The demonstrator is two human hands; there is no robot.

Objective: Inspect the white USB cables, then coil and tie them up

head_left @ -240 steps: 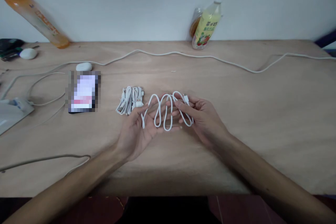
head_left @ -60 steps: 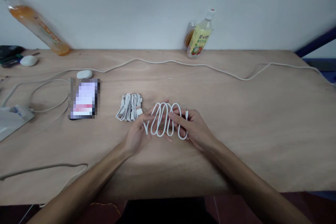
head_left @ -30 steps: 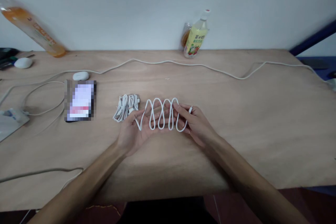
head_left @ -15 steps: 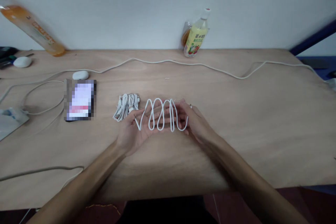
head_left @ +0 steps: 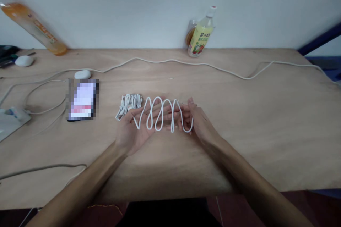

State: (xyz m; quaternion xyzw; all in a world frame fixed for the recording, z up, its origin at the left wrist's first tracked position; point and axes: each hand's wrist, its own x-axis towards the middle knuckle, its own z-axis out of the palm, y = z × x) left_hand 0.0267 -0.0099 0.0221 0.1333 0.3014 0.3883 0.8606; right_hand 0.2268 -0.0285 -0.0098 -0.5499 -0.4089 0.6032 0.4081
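A white cable [head_left: 159, 113] in several loose zigzag loops stretches between my two hands, above the wooden table [head_left: 255, 127]. My left hand [head_left: 133, 127] lies palm up beneath the loops, its thumb pressing the cable's left end against the fingers, which reach out to the right. At the other end, my right hand [head_left: 198, 118] grips the cable between thumb and curled fingers. A bundle of folded white cables [head_left: 130, 103] rests on the table just beyond my left hand, partly covered by it.
To the left lie a phone [head_left: 82, 99] with a blurred screen and a white earbud case [head_left: 82, 75]. A long white cord [head_left: 170, 61] crosses the table's back. A yellow drink bottle [head_left: 201, 35] and an orange bottle [head_left: 39, 30] stand by the wall.
The cable's loops are spread slightly wider, and my hands are a little farther apart. My right thumb sits a bit higher and more upright. The camera view has shifted slightly.
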